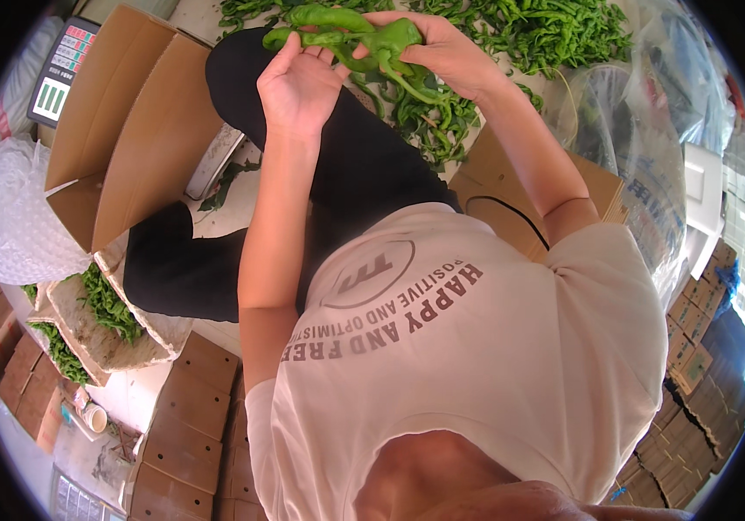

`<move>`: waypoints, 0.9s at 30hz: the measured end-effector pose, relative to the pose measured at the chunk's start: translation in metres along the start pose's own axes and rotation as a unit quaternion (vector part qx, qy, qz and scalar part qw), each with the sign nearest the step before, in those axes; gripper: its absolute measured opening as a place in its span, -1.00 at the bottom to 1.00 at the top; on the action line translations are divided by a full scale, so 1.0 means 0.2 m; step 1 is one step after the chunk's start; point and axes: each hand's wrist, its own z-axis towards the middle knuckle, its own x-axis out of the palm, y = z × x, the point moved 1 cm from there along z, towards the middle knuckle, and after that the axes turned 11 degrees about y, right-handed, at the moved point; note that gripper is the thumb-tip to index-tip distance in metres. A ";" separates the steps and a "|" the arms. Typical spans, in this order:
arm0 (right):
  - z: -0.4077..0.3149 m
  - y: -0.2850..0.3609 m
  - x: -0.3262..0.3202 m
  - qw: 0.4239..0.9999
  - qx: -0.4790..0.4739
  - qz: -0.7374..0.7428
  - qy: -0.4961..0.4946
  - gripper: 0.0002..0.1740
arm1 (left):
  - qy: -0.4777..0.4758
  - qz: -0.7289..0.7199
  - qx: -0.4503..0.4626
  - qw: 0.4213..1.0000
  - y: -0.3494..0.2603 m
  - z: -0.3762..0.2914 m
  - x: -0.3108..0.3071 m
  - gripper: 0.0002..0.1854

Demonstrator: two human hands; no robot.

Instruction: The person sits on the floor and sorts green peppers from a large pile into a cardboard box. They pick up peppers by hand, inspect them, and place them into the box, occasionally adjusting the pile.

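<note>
At the top of the head view, several long green peppers (393, 40) are held between my two hands above a black-trousered knee. My left hand (300, 81), on the picture's left side, pinches pepper tips between thumb and fingers, its palm turned up. The other, my right hand (434, 45), grips the thicker stem ends of the bunch. Behind and below the hands, a spread of loose green peppers (434, 130) lies on the floor, with leaves among them. A larger heap of green peppers (561, 32) rises at the upper right. Parts of the held peppers are hidden by my fingers.
An open cardboard box (144, 130) stands at the left, beside a scale's keypad display (59, 71) and a white plastic bag (17, 208). Lined crates (157, 342) hold more peppers. Stacked cartons (180, 443) stand lower left. Flat cardboard (499, 169) and clear plastic sheeting (633, 150) lie at the right.
</note>
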 end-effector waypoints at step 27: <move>0.10 -0.19 -0.05 0.833 -0.181 0.520 -0.048 -0.61 | -0.034 -0.082 -0.026 0.996 0.07 -0.09 0.10 -0.38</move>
